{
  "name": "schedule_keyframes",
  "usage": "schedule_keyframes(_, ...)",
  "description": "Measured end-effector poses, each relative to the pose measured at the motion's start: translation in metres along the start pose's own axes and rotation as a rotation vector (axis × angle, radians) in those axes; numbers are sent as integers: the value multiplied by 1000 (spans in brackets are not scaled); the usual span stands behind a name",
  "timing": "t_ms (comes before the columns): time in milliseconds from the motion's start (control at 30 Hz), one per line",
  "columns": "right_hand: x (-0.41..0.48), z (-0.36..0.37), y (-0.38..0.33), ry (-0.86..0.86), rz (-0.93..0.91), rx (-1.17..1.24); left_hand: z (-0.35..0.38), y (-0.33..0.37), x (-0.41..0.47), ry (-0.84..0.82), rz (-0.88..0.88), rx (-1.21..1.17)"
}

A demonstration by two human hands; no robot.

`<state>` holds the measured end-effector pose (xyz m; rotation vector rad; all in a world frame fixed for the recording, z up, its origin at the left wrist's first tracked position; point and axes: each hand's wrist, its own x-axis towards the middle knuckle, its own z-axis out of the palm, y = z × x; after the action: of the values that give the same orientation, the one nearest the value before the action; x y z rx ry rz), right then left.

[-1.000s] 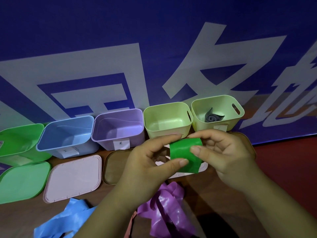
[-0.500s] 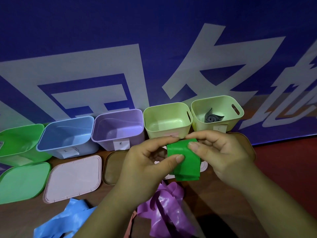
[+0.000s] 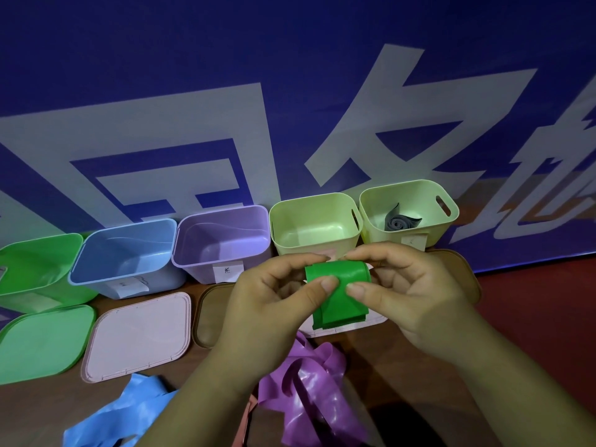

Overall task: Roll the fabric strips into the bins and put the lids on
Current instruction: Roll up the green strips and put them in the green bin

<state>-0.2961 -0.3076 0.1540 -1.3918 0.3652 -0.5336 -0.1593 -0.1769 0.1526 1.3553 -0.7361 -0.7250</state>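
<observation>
So the green strip (image 3: 338, 285) is up off the table (image 3: 32, 408), pinched btw both hands just in front of the left pale bin (image 3: 314, 201). Its top end is curled over into a loose roll, and the rest hangs down flat w/ another layer behind it. The left hand (image 3: 267, 301) has its thumb pressed on the front of the strip and its fingers curled over the top edge. The right hand (image 3: 416, 291) does the same from the other side, thumb on the front, fingers bent round the curl. Both are gripping it, w/ the thumb tips nearly touching. Under the hanging end there's a pale lid (image 3: 371, 321), mostly hidden. The right pale bin (image 3: 406, 188) sits just beside the left one and has a grey roll (image 3: 400, 221) in it. Going left along the row are the purple bin (image 3: 222, 214) w/ a paper label (image 3: 228, 270), the blue bin (image 3: 129, 227) and the green bin (image 3: 42, 240), all open-topped. In front of them lie the green lid (image 3: 42, 343), pink lid (image 3: 138, 333) and brown lid (image 3: 209, 317), the last partly behind the left wrist. A second brown lid (image 3: 464, 269) peeks out past the right hand. Nearer the camera there's a purple strip (image 3: 306, 391) and a blue strip (image 3: 129, 411), both loose and crumpled on the table. Behind everything is a blue banner (image 3: 290, 75) w/ big white characters.
</observation>
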Motion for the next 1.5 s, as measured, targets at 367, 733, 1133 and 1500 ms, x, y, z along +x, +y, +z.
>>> schedule_keyframes(367,5,-2,0,124,38,-18,-3,0,1,-89,61,120)
schedule_keyframes(733,6,-2,-2,96,78,-92,-3,-4,1,-67,28,5)
schedule_keyframes(1133,-1,1,-4,28,7,-15,2,7,2,-49,1,-15)
schedule_keyframes(1500,5,-2,6,139,62,-43,-5,1,-1,-82,166,195)
